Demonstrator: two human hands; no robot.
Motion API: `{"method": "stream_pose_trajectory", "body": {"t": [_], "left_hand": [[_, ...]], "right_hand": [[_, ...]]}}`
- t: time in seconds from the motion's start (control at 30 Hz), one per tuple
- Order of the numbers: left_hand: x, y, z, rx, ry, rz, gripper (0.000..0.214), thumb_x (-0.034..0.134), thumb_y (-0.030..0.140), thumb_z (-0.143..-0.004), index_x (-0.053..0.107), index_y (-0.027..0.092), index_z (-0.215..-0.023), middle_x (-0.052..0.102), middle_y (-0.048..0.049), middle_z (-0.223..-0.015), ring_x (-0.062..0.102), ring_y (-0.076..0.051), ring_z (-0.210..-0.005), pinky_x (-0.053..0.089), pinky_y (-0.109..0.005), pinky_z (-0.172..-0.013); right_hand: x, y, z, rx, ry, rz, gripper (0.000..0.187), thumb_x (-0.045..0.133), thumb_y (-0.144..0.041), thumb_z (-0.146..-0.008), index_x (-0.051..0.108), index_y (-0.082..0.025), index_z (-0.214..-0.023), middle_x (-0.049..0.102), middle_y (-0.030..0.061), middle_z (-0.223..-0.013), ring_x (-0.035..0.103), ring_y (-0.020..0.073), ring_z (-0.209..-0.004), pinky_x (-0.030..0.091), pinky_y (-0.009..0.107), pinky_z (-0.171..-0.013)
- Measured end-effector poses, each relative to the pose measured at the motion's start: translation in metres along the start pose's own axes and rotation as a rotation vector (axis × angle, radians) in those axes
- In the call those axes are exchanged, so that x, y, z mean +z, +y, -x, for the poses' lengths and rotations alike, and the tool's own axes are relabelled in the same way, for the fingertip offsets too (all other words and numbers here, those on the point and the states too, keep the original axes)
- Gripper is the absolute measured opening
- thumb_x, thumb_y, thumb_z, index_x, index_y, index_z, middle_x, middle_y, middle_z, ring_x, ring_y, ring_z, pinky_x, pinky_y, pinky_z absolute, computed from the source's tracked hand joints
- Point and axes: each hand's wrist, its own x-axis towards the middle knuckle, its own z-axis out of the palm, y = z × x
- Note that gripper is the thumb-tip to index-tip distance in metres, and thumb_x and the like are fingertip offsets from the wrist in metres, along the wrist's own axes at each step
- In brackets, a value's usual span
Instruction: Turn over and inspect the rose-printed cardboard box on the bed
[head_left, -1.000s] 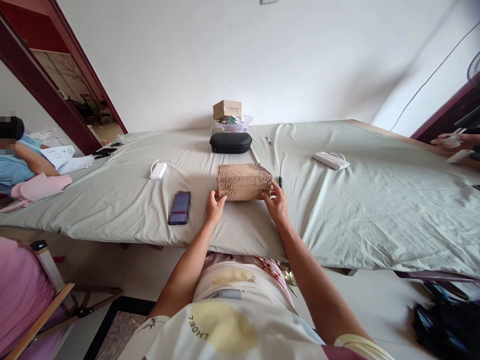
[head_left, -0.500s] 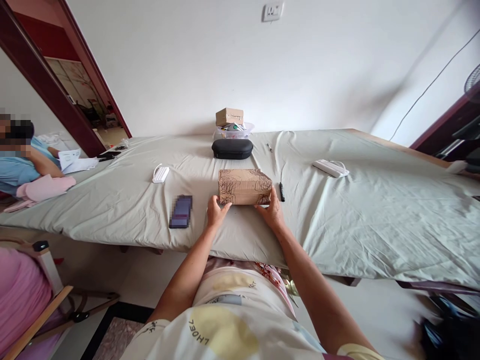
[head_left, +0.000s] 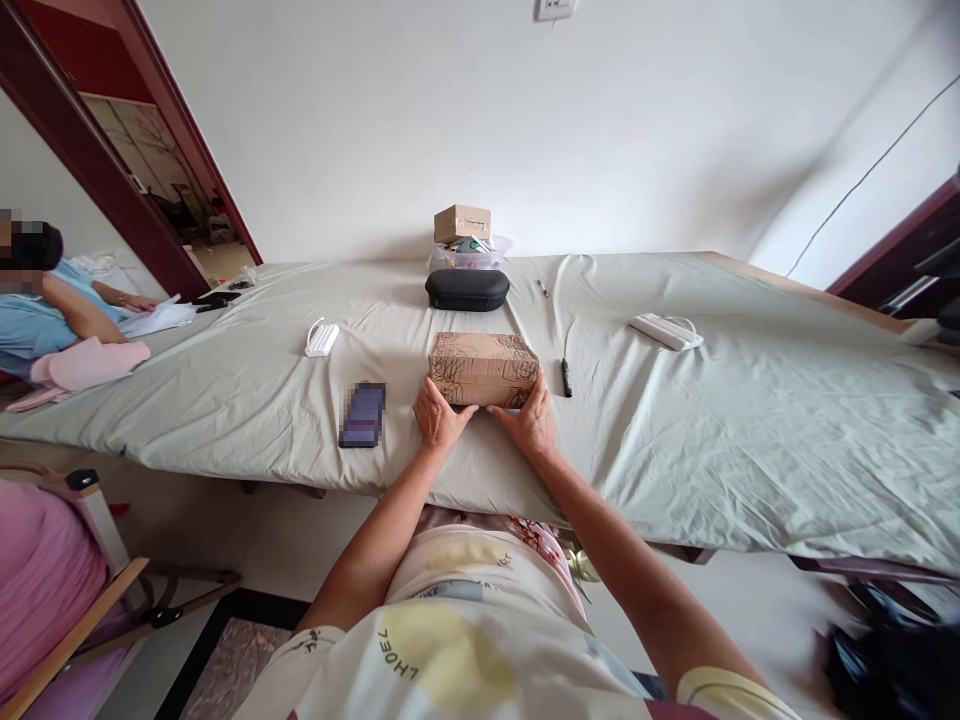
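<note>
A grey-green sheet (head_left: 750, 420) covers the table. On it lie a dark phone (head_left: 362, 414) near the front edge, a small white object (head_left: 321, 338) behind it, a black oval case (head_left: 466, 289) at centre and, by the wall, a clear tub (head_left: 487, 258) bearing a small carton (head_left: 462, 223). A black pen (head_left: 566, 377) and a flat white object (head_left: 666, 331) lie to the right. At the left end, a person in blue (head_left: 30, 330) leans beside a pink cloth (head_left: 90, 362).

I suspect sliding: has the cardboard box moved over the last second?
Yes, the cardboard box shifted slightly left: wider gap to the black pen, narrower to the phone.
</note>
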Motion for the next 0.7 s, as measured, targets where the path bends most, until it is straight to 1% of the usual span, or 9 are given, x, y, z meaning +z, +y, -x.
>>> {"method": "stream_pose_trajectory", "body": {"t": [0.1, 0.17, 0.37, 0.5, 0.7], "left_hand": [[0.0, 0.001, 0.001, 0.007, 0.006, 0.01, 0.122, 0.093, 0.049, -0.071, 0.026, -0.005, -0.158, 0.053, -0.0394, -0.143, 0.057, -0.048, -0.134, 0.044, -0.054, -0.114], [0.002, 0.001, 0.0, 0.002, 0.005, 0.024, 0.121, 0.093, 0.047, -0.071, 0.026, -0.005, -0.157, 0.053, -0.0396, -0.143, 0.056, -0.048, -0.135, 0.043, -0.054, -0.115], [0.004, -0.006, -0.003, -0.025, -0.021, 0.088, 0.116, 0.089, 0.049, -0.076, 0.024, 0.005, -0.16, 0.056, -0.0345, -0.144, 0.055, -0.046, -0.139, 0.045, -0.056, -0.115], [0.006, -0.01, -0.004, -0.039, -0.037, 0.104, 0.112, 0.088, 0.047, -0.078, 0.025, 0.005, -0.16, 0.055, -0.0349, -0.145, 0.054, -0.046, -0.141, 0.045, -0.055, -0.115], [0.01, -0.016, -0.004, -0.047, -0.043, 0.142, 0.103, 0.083, 0.045, -0.083, 0.026, 0.009, -0.161, 0.052, -0.0331, -0.152, 0.052, -0.044, -0.145, 0.044, -0.055, -0.118]], "right_hand": [[0.001, 0.0, 0.0, 0.009, 0.005, 0.003, 0.125, 0.075, -0.08, -0.072, 0.017, -0.017, -0.165, 0.045, 0.0284, -0.154, 0.051, 0.045, -0.136, 0.051, 0.061, -0.104], [0.002, 0.003, 0.0, 0.013, 0.002, -0.007, 0.124, 0.075, -0.08, -0.072, 0.018, -0.018, -0.164, 0.045, 0.0279, -0.153, 0.052, 0.0446, -0.135, 0.052, 0.061, -0.104], [0.004, 0.011, -0.002, 0.01, -0.02, -0.079, 0.119, 0.077, -0.075, -0.074, 0.021, -0.021, -0.164, 0.051, 0.0233, -0.145, 0.055, 0.0416, -0.13, 0.053, 0.058, -0.101], [0.003, 0.014, -0.002, -0.019, -0.04, -0.114, 0.111, 0.075, -0.069, -0.079, 0.022, -0.022, -0.164, 0.051, 0.0218, -0.144, 0.053, 0.0399, -0.131, 0.051, 0.058, -0.104], [0.005, 0.02, -0.003, -0.038, -0.052, -0.114, 0.103, 0.071, -0.064, -0.083, 0.023, -0.022, -0.164, 0.052, 0.0209, -0.143, 0.053, 0.0401, -0.132, 0.052, 0.058, -0.104]]}}
